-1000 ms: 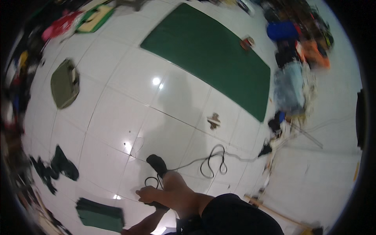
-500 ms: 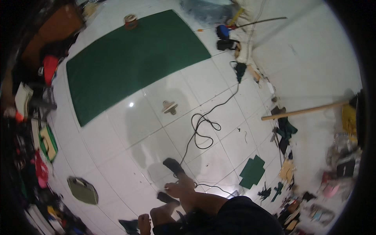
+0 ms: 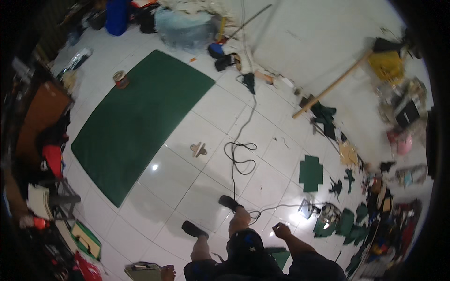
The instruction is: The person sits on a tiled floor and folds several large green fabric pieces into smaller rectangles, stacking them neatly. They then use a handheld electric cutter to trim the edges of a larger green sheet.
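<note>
My right hand (image 3: 281,230) hangs over the tiles right of my legs, its fingers curled; a small pale spot shows at the fingertips, too small to name. Nearest below it is a dark green piece of material (image 3: 280,257), partly hidden by my leg and arm. My left hand (image 3: 168,272) is low at the bottom edge, its fingers blurred and partly cut off. It is beside an olive flat panel or bag (image 3: 143,270). Ahead lies a large dark green sheet (image 3: 145,122) with a tape roll or tin (image 3: 121,79) at its far left edge.
A black cable (image 3: 243,159) loops over the white tiles near my dark shoes (image 3: 194,229). A cross-shaped green cutout (image 3: 311,173) and green scraps (image 3: 347,220) lie right. A wooden pole (image 3: 333,84) leans by the wall. A small brown-and-white object (image 3: 198,149) sits mid-floor. Clutter lines both sides.
My view has turned to the right, with more green scraps now showing there. My right hand has swung from in front of my legs out to the right. My feet have stepped.
</note>
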The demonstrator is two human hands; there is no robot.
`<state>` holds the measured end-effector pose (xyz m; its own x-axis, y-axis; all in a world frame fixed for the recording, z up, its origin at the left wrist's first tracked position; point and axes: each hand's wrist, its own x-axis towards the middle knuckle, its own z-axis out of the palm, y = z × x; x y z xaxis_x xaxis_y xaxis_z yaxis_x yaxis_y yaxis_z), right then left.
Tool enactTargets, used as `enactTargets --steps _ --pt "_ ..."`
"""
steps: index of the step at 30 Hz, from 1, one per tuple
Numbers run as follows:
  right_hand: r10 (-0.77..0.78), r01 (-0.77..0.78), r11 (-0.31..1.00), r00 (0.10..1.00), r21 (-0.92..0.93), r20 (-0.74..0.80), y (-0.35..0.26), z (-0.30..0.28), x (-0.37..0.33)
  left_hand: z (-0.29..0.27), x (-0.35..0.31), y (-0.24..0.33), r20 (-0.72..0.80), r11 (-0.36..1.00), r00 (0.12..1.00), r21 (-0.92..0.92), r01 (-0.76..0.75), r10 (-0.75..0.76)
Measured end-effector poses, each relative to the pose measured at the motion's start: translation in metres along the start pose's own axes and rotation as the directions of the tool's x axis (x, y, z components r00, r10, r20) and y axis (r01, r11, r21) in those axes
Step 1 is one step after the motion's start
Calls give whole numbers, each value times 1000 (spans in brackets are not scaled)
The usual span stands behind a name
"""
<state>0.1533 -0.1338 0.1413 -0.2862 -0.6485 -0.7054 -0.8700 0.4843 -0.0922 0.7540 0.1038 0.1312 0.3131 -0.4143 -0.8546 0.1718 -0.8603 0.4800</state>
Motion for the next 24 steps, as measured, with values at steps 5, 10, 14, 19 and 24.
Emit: enactTargets --steps 5,10,14,19,24 --pt "-18 11 1000 867 16 498 -35 110 -97 -124 31 32 -51 911 931 -232 341 -361" --pt "23 -358 749 855 557 519 -103 142 -126 -143 37 41 5 986 986 32 164 -164" --pt "-65 -305 650 891 697 450 -153 117 -138 -101 29 79 37 931 977 312 191 -212" --pt "-68 -129 698 967 705 244 -203 103 -134 -73 47 127 109 891 983 446 86 -150" --pt "-234 218 798 971 562 -46 -232 68 -96 -37 50 207 42 885 998 466 13 -37"
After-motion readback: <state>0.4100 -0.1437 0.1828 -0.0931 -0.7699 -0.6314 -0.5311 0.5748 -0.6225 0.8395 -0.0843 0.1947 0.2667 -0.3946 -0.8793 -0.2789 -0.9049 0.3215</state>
